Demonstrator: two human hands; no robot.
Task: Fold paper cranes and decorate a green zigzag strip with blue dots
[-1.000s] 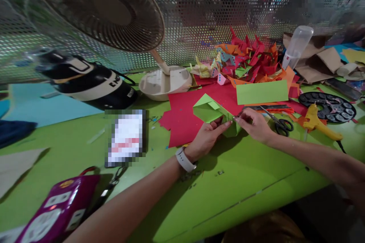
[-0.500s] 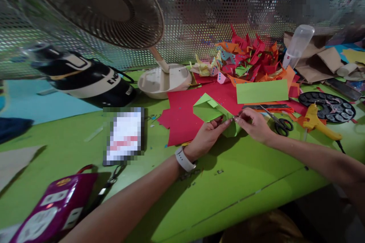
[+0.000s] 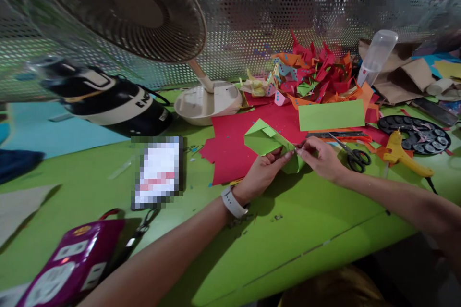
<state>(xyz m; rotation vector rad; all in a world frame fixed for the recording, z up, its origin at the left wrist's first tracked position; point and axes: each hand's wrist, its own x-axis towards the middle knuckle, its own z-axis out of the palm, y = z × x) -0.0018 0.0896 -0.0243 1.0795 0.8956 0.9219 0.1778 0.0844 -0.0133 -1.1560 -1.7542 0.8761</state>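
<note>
Head view: the left hand (image 3: 260, 175) grips folded green paper (image 3: 261, 141), which extends forward of its fingers, above the red sheet (image 3: 230, 155). To its right, the right hand (image 3: 324, 160) pinches the edge. Several folds are formed; any remaining cannot be determined.

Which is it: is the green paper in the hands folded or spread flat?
Folded: the green paper shows creases and overlapping flaps between the hands.
</note>
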